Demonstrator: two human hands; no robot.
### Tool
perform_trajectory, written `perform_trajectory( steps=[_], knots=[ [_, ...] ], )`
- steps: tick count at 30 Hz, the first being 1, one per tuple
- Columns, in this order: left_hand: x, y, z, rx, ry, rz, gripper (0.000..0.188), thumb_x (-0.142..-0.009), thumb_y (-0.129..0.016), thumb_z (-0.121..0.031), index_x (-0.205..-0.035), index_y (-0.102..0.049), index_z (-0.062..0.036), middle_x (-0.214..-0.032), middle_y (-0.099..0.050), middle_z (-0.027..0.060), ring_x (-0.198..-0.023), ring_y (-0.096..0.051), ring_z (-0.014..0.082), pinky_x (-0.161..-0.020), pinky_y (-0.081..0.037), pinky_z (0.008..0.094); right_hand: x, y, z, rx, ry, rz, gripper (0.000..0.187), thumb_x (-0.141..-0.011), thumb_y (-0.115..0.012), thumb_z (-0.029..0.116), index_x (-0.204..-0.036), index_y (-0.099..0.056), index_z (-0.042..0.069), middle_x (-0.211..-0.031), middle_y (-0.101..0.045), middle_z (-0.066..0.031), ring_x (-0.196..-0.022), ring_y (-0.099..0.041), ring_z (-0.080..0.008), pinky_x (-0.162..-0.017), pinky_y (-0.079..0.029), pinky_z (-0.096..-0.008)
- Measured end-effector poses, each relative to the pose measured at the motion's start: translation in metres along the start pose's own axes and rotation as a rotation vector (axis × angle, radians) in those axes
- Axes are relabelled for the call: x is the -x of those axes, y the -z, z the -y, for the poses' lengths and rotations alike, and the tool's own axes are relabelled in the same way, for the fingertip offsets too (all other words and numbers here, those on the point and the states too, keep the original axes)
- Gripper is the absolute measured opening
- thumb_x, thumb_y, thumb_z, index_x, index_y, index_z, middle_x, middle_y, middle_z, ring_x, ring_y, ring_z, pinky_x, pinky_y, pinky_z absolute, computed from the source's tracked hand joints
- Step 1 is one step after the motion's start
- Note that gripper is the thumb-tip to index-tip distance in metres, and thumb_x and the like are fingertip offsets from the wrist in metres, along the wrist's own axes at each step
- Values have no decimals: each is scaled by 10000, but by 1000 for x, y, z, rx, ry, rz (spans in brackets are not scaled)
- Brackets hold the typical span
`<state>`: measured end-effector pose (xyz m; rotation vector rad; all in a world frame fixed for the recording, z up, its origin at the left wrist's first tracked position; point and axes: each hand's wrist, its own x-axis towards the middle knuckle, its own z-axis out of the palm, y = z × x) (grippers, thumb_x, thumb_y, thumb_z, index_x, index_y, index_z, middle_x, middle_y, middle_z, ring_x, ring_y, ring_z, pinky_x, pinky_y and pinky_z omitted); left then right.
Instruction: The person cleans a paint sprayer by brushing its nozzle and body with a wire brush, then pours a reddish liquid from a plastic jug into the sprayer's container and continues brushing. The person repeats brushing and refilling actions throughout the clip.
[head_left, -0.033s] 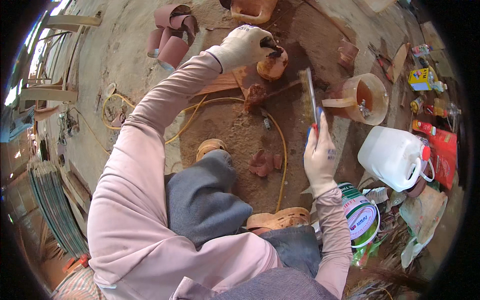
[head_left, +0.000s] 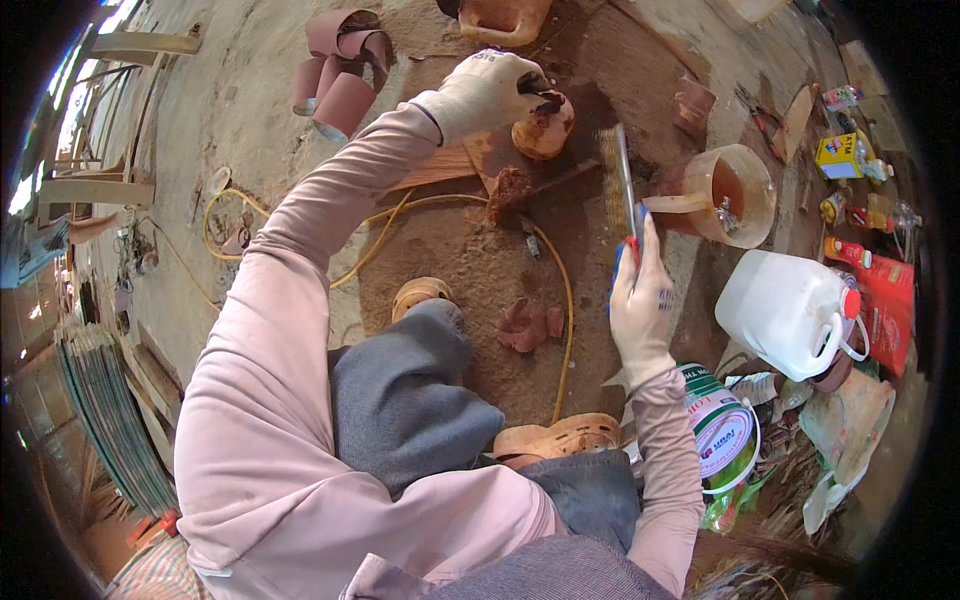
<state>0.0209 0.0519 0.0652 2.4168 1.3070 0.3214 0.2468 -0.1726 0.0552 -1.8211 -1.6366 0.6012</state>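
Note:
My gloved left hand [head_left: 500, 88] is closed at the dark-stained top of a rounded tan object [head_left: 543, 130] with brown smears. What kind of object it is, I cannot make out. My gloved right hand [head_left: 642, 300] grips a brush [head_left: 622, 180] with a long metal strip, tan bristles along its left side and a red and blue handle. The bristles are blurred and stand apart from the rounded object. Right of the brush is a translucent plastic jug [head_left: 745, 200] with brown liquid, its handle towards the brush. Beneath the left hand lies a wooden board [head_left: 445, 165].
Sandpaper rolls [head_left: 345, 100] lie at the far left. A yellow hose [head_left: 568, 330] curves over the floor near my sandals [head_left: 560, 437]. At right are a white jerrycan [head_left: 780, 310], a paint bucket [head_left: 720, 440] and several small bottles. A tan plastic container [head_left: 505, 22] sits at the top.
The brush has shifted slightly up and left, with its bristles turned more into view. My right hand has tilted a little with it. The left hand stays almost in place.

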Motion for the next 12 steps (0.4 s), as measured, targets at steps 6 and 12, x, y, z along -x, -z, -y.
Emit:
perform_trajectory(
  steps=[6, 12],
  knots=[
    [-1, -5, 8, -30, -21, -25, 281, -889, -686, -351, -1058, -737, -133, -890, -732, 100, -853, -697, 313, -800, -552, 414, -35, -68, 36, -264, -27, -313, 445, -1007, -521, 119, -1429, -445, 4, -1222, -639, -265, -1077, -660, -394, -870, -537, -434],
    [-5, -6, 7, -111, -35, -34, 292, -875, -703, -366, -1092, -742, -175, -1024, -726, 115, -953, -688, 315, -847, -542, 412, -17, -140, -2, -365, -549, -38, 535, -1008, -531, 146, -1512, -357, 97, -1287, -607, -265, -1105, -654, -389, -854, -558, -414]
  ],
)
